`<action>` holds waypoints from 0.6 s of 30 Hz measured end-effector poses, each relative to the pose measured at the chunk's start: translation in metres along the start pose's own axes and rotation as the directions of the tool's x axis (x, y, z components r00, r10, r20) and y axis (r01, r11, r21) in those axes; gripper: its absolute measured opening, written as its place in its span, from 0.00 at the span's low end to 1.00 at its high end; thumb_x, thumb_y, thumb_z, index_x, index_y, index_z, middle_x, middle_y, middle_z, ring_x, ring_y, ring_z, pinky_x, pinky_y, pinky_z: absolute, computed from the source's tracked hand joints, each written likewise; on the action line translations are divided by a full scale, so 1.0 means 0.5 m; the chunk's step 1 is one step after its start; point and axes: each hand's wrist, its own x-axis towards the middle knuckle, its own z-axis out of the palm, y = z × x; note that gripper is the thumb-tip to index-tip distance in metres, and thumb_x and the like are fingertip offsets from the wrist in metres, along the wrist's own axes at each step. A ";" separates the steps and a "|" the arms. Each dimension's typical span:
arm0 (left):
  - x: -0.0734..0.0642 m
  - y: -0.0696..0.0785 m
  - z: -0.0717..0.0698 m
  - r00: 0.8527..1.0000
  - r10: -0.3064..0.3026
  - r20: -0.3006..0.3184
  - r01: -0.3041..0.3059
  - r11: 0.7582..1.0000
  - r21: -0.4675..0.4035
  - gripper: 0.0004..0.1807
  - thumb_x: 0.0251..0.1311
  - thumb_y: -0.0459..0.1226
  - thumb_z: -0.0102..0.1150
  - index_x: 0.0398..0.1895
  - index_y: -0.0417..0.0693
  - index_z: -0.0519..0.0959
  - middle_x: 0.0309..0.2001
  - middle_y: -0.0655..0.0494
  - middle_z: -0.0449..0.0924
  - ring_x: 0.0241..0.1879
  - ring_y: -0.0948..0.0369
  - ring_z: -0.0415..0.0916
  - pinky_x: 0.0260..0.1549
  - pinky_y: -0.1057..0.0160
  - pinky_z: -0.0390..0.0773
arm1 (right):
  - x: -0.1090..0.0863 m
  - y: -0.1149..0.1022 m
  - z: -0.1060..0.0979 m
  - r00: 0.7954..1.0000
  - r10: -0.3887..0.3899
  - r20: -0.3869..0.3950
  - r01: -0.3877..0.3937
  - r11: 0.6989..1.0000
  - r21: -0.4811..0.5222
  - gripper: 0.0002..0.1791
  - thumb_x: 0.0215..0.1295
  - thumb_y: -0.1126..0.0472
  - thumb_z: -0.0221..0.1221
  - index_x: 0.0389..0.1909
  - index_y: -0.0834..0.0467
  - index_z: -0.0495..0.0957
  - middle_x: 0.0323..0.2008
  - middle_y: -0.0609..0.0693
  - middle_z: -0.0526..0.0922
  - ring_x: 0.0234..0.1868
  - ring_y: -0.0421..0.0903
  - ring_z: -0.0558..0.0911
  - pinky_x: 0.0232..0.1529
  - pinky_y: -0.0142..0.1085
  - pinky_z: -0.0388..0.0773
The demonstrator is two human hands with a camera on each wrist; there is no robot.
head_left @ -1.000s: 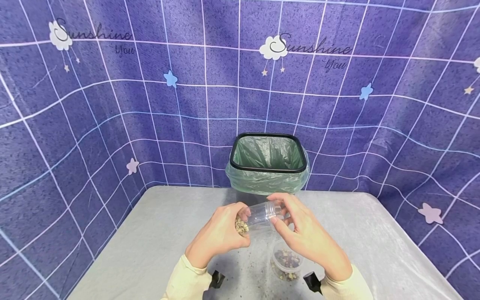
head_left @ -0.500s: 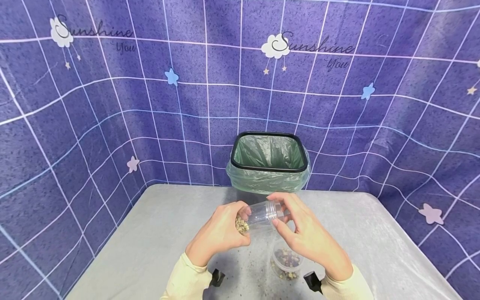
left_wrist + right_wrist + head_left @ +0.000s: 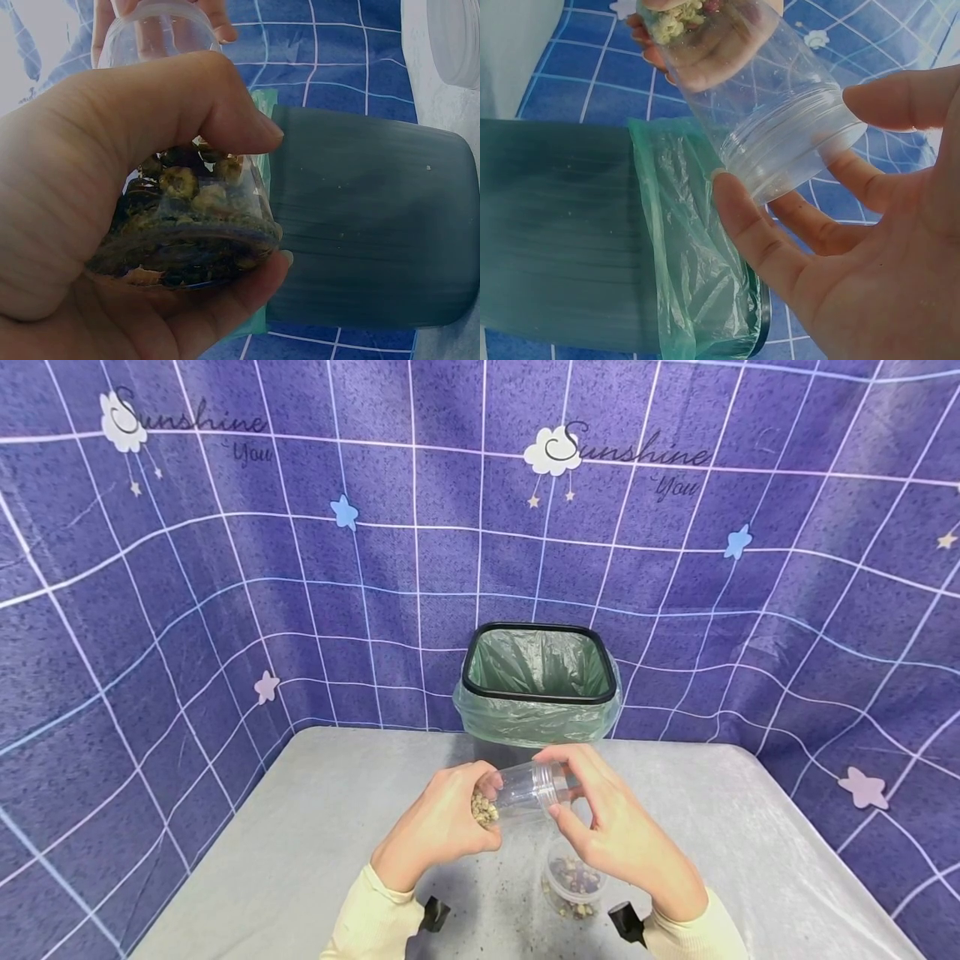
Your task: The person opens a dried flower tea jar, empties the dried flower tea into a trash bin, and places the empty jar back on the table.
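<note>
A clear plastic jar [image 3: 517,787] lies tilted on its side between the two hands, its ridged end [image 3: 784,127] toward the right. My left hand [image 3: 437,827] grips its base, thumb and fingers curled round the wall. Yellowish dried flowers [image 3: 187,184] are gathered at that base. At the ridged end, my right hand [image 3: 611,822] holds the jar between thumb and fingertips. Below the right hand, a second clear tub [image 3: 576,887] with dried flower bits stands on the table.
Behind the hands stands a dark bin [image 3: 367,225] with a black rim [image 3: 540,697] and a green plastic liner [image 3: 536,720]. Small crumbs are scattered on the grey table cloth [image 3: 360,785]. A purple checked curtain [image 3: 420,568] surrounds the table.
My right thumb and fingers have shifted slightly on the jar's ridged end. The left hand keeps its grip; the head view has tipped a little.
</note>
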 end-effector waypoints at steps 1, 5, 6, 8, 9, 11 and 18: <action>0.000 0.000 0.000 1.000 0.000 -0.001 0.000 1.000 0.002 0.26 0.32 0.36 0.75 0.42 0.55 0.80 0.36 0.63 0.81 0.36 0.66 0.77 0.40 0.65 0.79 | 0.000 0.000 0.000 1.000 -0.003 0.001 0.003 1.000 0.003 0.32 0.60 0.70 0.63 0.66 0.53 0.70 0.59 0.48 0.76 0.54 0.41 0.77 0.48 0.38 0.84; 0.000 0.000 0.000 1.000 0.001 -0.002 -0.001 1.000 0.004 0.26 0.32 0.36 0.74 0.42 0.54 0.80 0.36 0.64 0.81 0.36 0.67 0.77 0.41 0.65 0.79 | 0.001 0.000 -0.001 1.000 -0.016 0.002 0.016 1.000 0.011 0.32 0.59 0.71 0.62 0.66 0.53 0.70 0.59 0.49 0.76 0.55 0.42 0.76 0.48 0.38 0.84; 0.000 -0.001 0.000 1.000 0.002 -0.002 -0.002 1.000 0.005 0.26 0.32 0.36 0.75 0.42 0.54 0.80 0.36 0.64 0.81 0.36 0.67 0.77 0.41 0.65 0.79 | 0.001 0.000 -0.002 1.000 -0.019 0.002 0.019 1.000 0.012 0.32 0.58 0.71 0.62 0.65 0.54 0.70 0.59 0.49 0.76 0.56 0.42 0.76 0.48 0.39 0.84; 0.001 -0.001 0.000 1.000 0.004 0.000 -0.004 1.000 0.005 0.26 0.32 0.36 0.75 0.43 0.53 0.81 0.36 0.62 0.81 0.36 0.66 0.77 0.41 0.64 0.79 | 0.001 -0.001 -0.003 1.000 -0.027 0.001 0.027 1.000 0.014 0.32 0.58 0.72 0.62 0.65 0.55 0.71 0.59 0.48 0.75 0.56 0.42 0.76 0.49 0.39 0.84; 0.000 -0.001 0.000 1.000 0.005 0.001 -0.005 1.000 0.008 0.26 0.32 0.36 0.75 0.43 0.53 0.81 0.36 0.63 0.81 0.36 0.67 0.77 0.41 0.64 0.79 | 0.002 -0.001 -0.003 1.000 -0.030 0.000 0.030 0.999 0.015 0.32 0.58 0.72 0.62 0.64 0.55 0.71 0.58 0.48 0.75 0.56 0.42 0.76 0.49 0.39 0.84; 0.000 -0.001 0.000 1.000 0.003 0.003 -0.003 1.000 0.011 0.26 0.32 0.36 0.75 0.43 0.53 0.81 0.36 0.63 0.81 0.36 0.67 0.77 0.41 0.64 0.79 | 0.002 -0.002 -0.004 0.999 -0.035 -0.001 0.035 0.999 0.013 0.31 0.57 0.72 0.62 0.64 0.55 0.71 0.58 0.48 0.75 0.56 0.42 0.76 0.49 0.40 0.84; 0.000 0.001 -0.002 1.000 -0.004 0.008 0.004 1.000 0.008 0.26 0.33 0.36 0.75 0.43 0.54 0.81 0.36 0.64 0.81 0.36 0.67 0.77 0.41 0.64 0.79 | 0.003 -0.001 -0.005 0.999 -0.050 -0.008 0.050 0.999 0.010 0.32 0.54 0.72 0.61 0.63 0.54 0.72 0.59 0.45 0.75 0.58 0.41 0.76 0.48 0.39 0.83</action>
